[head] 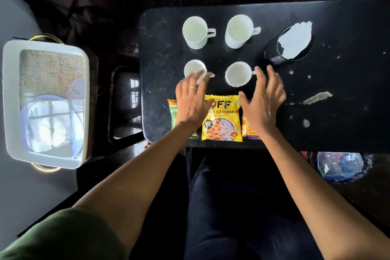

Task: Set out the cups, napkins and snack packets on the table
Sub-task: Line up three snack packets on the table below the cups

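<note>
Cups (239,31) x4 | snack pkts (221,118) x3, maybe | both hands (195,101) spread flat, holding nothing.

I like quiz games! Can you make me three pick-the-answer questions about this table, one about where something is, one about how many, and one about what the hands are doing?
1. Where are the napkins?
A. In the black holder at the far right
B. Under the yellow packet
C. Inside a cup

2. How many white cups stand on the table?
A. Two
B. Four
C. Six

3. What are the left hand and right hand doing?
A. Gripping cups
B. Held open over the packets
C. Making fists

Answers: 1 A, the white sheets poke out of the holder. 2 B, two rows of two. 3 B, fingers are spread and hold nothing.
</note>
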`<state>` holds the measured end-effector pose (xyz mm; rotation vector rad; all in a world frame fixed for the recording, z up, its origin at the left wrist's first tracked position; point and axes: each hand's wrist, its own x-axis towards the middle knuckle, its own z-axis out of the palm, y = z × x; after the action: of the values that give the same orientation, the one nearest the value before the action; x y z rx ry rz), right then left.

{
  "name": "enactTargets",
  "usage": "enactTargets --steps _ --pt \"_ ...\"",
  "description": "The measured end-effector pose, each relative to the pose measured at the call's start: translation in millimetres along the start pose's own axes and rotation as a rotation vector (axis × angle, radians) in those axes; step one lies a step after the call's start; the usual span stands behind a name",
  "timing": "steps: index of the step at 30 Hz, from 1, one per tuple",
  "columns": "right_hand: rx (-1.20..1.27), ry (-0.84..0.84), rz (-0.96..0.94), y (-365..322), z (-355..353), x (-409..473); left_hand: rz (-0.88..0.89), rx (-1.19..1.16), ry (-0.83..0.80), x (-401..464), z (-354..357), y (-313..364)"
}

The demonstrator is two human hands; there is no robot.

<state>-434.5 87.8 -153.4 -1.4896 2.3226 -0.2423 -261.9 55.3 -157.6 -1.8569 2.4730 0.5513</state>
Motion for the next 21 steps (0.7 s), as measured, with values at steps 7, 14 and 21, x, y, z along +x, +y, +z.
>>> enactTargets --steps 7,14,21 --pt "-0.062 -0.251 -0.194 -17.9 -1.5 44.3 -0.281 -0.251 -0.177 34.8 -7.6 -28.5" --pt "-0.112 -0.264 -0.244 -15.7 1.7 54.4 -0.37 -0.367 -0.141 45.8 -7.2 -23.9" --pt "-0.124 -0.258 -0.25 -17.1 -1.2 68.2 -0.375 -0.394 -0.127 54.1 -5.1 -14.8"
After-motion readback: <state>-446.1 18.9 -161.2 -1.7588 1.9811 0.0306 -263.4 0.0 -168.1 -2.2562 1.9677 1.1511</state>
